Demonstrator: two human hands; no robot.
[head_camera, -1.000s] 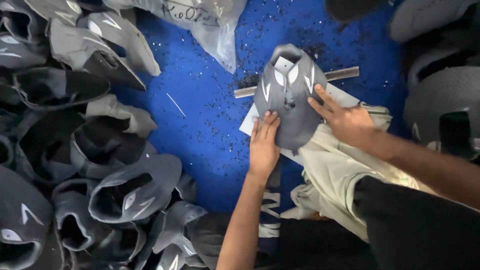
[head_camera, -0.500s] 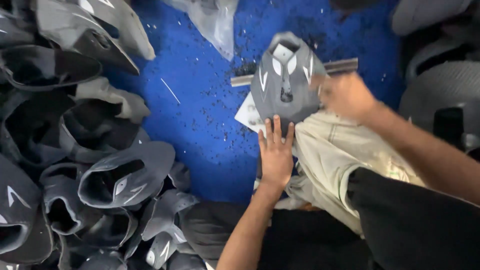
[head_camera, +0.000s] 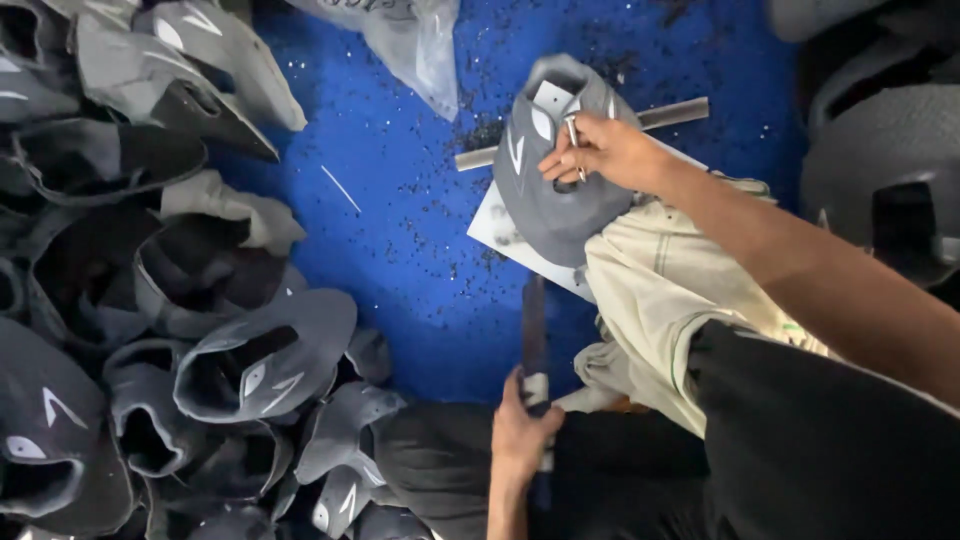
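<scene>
A grey shoe upper (head_camera: 555, 205) with white markings lies on a metal bar (head_camera: 672, 114) and a white sheet (head_camera: 497, 229) over the blue mat. My right hand (head_camera: 603, 150) rests on the upper's top and pinches a small metal punch-like pin (head_camera: 572, 131) against it. My left hand (head_camera: 522, 432) is low in the view, closed around the handle of a long dark flat tool (head_camera: 533, 325) that points up toward the upper. The tool's far tip stops just short of the white sheet.
A heap of several grey shoe uppers (head_camera: 230, 360) fills the left side. A clear plastic bag (head_camera: 415, 40) lies at the top. Dark grey rounded pieces (head_camera: 880, 170) sit at the right. Beige cloth (head_camera: 660, 290) covers my knee. Dark specks litter the blue mat (head_camera: 400, 230).
My left hand left the upper, drew back toward me and closed on the dark tool. My right hand shifted from the upper's right edge onto its top, now pinching the metal pin.
</scene>
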